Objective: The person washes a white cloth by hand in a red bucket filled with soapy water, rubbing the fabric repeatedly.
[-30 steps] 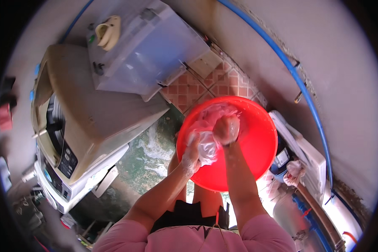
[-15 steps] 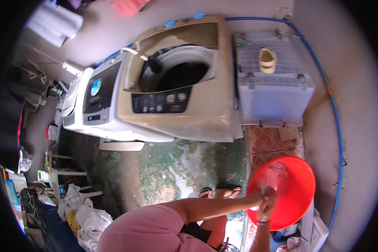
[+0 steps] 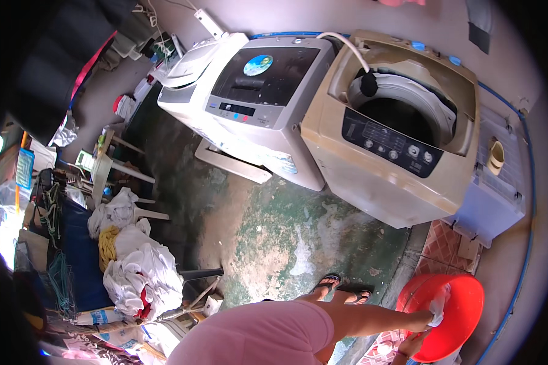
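Note:
A red basin (image 3: 469, 304) stands at the lower right. Over its near side, my left hand (image 3: 425, 320) is closed round a wet white cloth (image 3: 439, 304), part of which sticks up past the fingers. Just below it, my right hand (image 3: 413, 344) reaches in from the lower edge. Its fingers close at the lower end of the cloth, close against the left hand; the exact grip is partly hidden. My pink sleeve (image 3: 256, 334) fills the bottom middle.
A beige top-loading washing machine (image 3: 383, 188) with its lid up stands ahead, beside a grey-white washer (image 3: 268, 134). Right of them is a clear plastic box (image 3: 493, 201) with a yellowish scoop-like thing (image 3: 496, 157) on top. White laundry (image 3: 143, 274) lies heaped at left.
The view has swung left, so the machines and basin sit farther right in it. Both hands remain together at the basin with the cloth, which now stands up more from the left hand.

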The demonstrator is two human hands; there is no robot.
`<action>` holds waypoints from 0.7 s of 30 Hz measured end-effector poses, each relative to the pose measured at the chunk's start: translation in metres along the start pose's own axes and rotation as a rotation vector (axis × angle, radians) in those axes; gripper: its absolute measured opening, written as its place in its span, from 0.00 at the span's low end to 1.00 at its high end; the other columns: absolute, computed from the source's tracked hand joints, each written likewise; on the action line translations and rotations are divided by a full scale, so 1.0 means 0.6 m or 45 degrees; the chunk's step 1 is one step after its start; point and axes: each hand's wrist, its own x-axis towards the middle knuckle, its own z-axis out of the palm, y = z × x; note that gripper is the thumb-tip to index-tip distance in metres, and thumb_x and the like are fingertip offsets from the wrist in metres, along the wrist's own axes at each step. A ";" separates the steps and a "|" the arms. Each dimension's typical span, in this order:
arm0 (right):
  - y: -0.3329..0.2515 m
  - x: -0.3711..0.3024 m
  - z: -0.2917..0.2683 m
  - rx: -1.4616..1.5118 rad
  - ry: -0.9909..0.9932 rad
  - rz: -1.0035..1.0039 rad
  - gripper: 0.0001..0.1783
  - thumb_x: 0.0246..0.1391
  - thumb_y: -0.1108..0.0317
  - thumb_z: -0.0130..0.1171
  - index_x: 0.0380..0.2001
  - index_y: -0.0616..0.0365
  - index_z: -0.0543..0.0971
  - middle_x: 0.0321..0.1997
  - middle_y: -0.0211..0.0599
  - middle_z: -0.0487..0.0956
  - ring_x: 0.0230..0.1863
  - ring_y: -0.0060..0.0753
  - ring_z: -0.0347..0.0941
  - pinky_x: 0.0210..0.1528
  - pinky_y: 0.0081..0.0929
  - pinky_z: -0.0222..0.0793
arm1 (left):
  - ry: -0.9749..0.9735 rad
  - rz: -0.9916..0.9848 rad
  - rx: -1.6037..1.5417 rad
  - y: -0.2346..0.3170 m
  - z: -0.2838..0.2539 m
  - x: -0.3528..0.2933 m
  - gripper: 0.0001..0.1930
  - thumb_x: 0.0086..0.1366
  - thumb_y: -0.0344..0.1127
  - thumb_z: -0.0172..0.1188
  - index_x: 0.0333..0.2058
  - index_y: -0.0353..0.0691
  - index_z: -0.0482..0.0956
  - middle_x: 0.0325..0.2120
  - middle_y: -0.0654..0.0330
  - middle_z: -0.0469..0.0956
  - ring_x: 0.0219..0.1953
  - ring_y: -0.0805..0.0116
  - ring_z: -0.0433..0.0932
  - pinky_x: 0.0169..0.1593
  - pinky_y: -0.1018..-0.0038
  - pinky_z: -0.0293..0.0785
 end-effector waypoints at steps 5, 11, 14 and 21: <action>0.017 0.011 0.001 -0.067 -0.008 0.071 0.33 0.58 0.49 0.40 0.63 0.52 0.51 0.44 0.59 0.74 0.40 0.66 0.71 0.37 0.58 0.64 | -0.033 0.021 -0.042 0.021 -0.013 0.003 0.10 0.50 0.35 0.59 0.27 0.34 0.75 0.24 0.46 0.76 0.30 0.47 0.76 0.34 0.60 0.70; 0.026 0.008 0.021 -0.088 0.186 -0.035 0.34 0.54 0.40 0.40 0.57 0.50 0.60 0.35 0.56 0.78 0.33 0.64 0.73 0.27 0.59 0.64 | -0.081 0.063 0.048 0.018 -0.018 0.000 0.06 0.51 0.32 0.56 0.27 0.36 0.74 0.25 0.51 0.76 0.31 0.53 0.77 0.35 0.65 0.72; 0.025 0.006 0.025 -0.117 0.204 -0.034 0.33 0.55 0.41 0.40 0.56 0.50 0.60 0.33 0.57 0.77 0.32 0.64 0.72 0.26 0.60 0.63 | -0.072 0.091 0.023 0.016 -0.019 -0.004 0.09 0.51 0.35 0.57 0.26 0.35 0.75 0.24 0.48 0.76 0.29 0.49 0.76 0.34 0.63 0.71; 0.092 0.033 0.060 -0.101 0.146 -0.040 0.33 0.55 0.44 0.40 0.58 0.52 0.59 0.32 0.58 0.77 0.31 0.64 0.72 0.28 0.59 0.62 | -0.140 0.034 0.058 0.032 -0.017 0.005 0.08 0.51 0.33 0.57 0.28 0.35 0.74 0.25 0.50 0.76 0.31 0.51 0.77 0.35 0.65 0.71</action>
